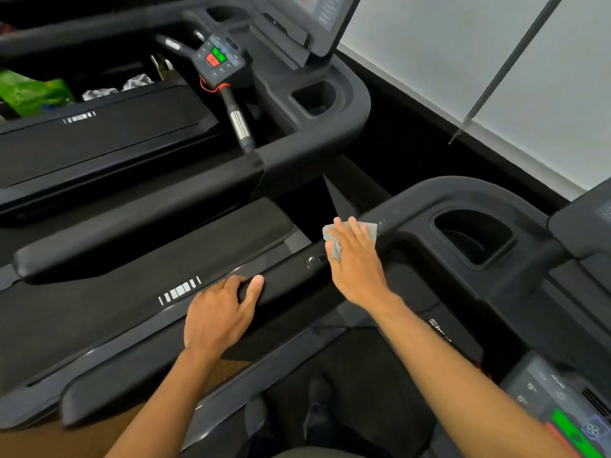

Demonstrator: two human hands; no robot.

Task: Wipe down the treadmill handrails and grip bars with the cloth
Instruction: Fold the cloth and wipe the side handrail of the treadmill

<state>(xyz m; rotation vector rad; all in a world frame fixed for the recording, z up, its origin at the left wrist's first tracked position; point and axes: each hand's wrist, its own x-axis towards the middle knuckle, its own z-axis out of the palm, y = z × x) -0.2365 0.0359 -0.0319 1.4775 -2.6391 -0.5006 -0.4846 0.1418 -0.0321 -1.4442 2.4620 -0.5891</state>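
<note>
A black treadmill handrail [287,276] runs diagonally from lower left up to the console frame at right. My right hand [355,262] presses a small grey cloth [370,231] flat onto the rail's upper end, fingers spread over it. My left hand [221,312] wraps around the same rail lower down, thumb on top. The neighbouring treadmill's handrail [132,223] lies parallel, farther left. Its silver-and-black grip bar [239,125] stands below a small control pad.
A cup holder [472,239] is sunk in the console frame just right of the cloth. A control panel with a green button [568,424] sits bottom right. The neighbouring treadmill's belt [99,140], a green bag [29,92] and white wall panels [463,54] lie beyond.
</note>
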